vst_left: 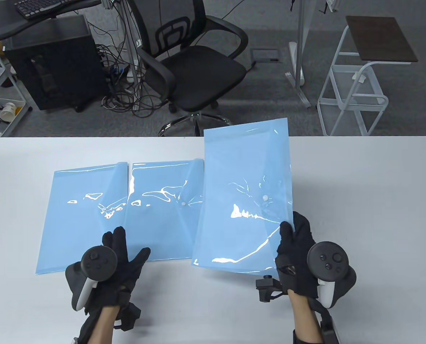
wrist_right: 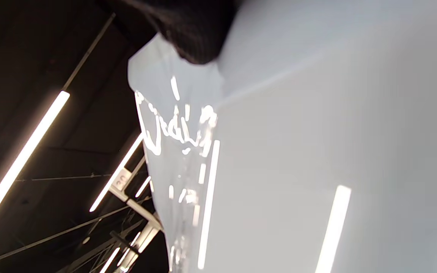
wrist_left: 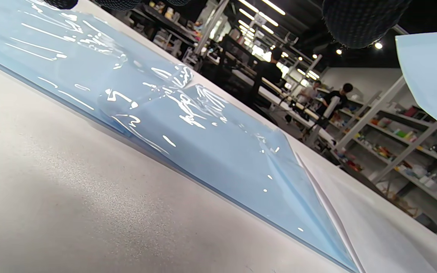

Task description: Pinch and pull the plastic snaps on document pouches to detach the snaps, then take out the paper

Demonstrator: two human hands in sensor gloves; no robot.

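Note:
Three light blue plastic document pouches are in the table view. My right hand grips the lower right edge of the right pouch and holds it lifted off the white table; its white snap looks fastened. The right wrist view shows that pouch from below, with a gloved finger on it. The left pouch and the middle pouch lie flat, side by side. My left hand rests with spread fingers on their near edges. The flat pouches fill the left wrist view.
A black office chair stands beyond the table's far edge. A black computer tower and tangled cables sit at the back left, a white side table at the back right. People and shelves show in the left wrist view.

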